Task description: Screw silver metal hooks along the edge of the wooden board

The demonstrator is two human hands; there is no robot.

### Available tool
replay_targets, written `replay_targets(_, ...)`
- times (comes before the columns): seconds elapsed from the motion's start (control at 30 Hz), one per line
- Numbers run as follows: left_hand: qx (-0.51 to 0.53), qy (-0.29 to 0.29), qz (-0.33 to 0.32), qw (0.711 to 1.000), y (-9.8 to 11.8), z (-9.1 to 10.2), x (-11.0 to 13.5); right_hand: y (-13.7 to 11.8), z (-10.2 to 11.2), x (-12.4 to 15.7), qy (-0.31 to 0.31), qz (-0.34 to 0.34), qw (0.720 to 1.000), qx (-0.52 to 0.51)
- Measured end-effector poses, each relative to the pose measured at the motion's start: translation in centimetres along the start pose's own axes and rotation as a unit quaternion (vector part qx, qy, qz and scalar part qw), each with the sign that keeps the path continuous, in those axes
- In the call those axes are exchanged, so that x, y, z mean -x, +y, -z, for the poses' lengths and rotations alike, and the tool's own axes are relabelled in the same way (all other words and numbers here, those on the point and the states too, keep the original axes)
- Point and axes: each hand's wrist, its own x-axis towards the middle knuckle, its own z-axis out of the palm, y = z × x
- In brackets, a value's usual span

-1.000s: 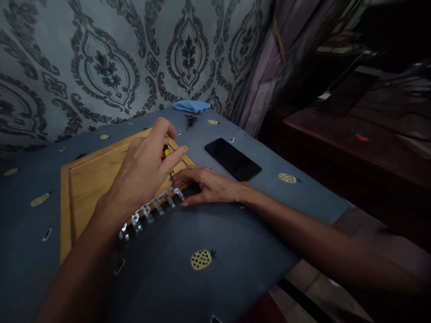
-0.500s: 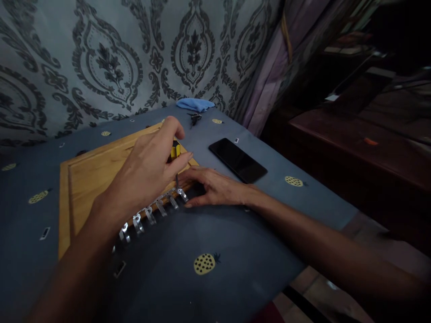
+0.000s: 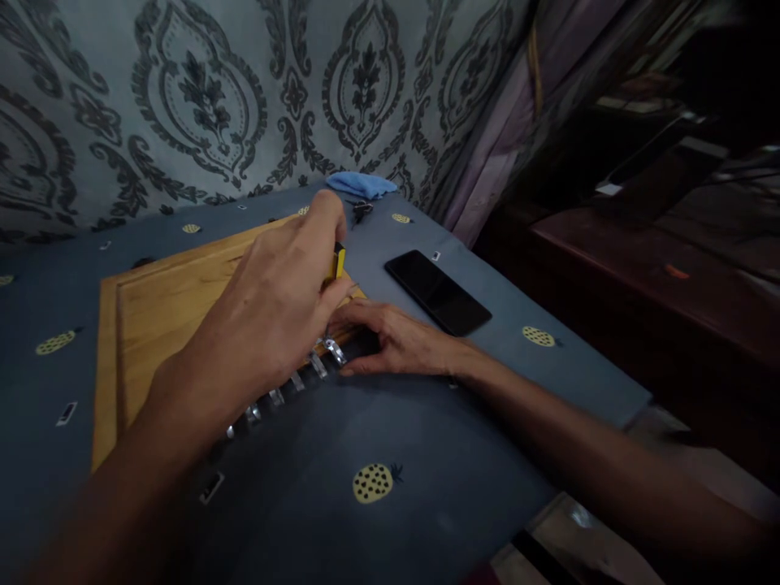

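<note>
My left hand (image 3: 262, 301) is closed around the black-and-yellow handle of a screwdriver (image 3: 340, 262), held upright over the front right part of a wooden board (image 3: 164, 296). Several shiny metal hooks (image 3: 317, 365) line the board's front edge, and my left wrist covers part of that row. The screwdriver's tip is hidden behind my left thumb, close to the rightmost hook (image 3: 335, 351). At the board's right corner, my right hand (image 3: 399, 340) grips the edge, fingers over the top and thumb beside the rightmost hook.
To the right of the board lies a black phone (image 3: 437, 291) on the blue pineapple-print tablecloth (image 3: 451, 455). Farther back are a small dark object (image 3: 361, 211), perhaps keys, and a blue cloth (image 3: 361, 185) against the patterned wall (image 3: 292, 49). A dark red surface (image 3: 639, 268) stands beyond the table's right edge.
My left hand has turned the screwdriver handle, showing less of its yellow side, and leans farther over the hooks. The right hand keeps its place at the corner. The view has shifted slightly.
</note>
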Motion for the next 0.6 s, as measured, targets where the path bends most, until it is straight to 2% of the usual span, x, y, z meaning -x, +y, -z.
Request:
replay_targets(0.13, 0.031, 0.000, -0.005, 1.000, 0.11, 0.25, 0.08, 0.03, -0.01, 0.05, -0.001, -0.003, 1.000, -0.014)
replay_targets(0.37, 0.091, -0.025, -0.001, 0.996, -0.11, 0.04, 0.05, -0.10, 0.11, -0.07, -0.001, 0.004, 1.000, 0.024)
replay_targets(0.5, 0.090, -0.031, 0.029, 0.995, -0.17, -0.11, 0.01, -0.21, 0.09, -0.06, -0.004, -0.002, 1.000, 0.021)
replay_targets(0.6, 0.082, -0.040, 0.027, 0.995, -0.08, -0.07, 0.01, -0.19, 0.05, -0.03, -0.005, -0.008, 1.000, 0.016)
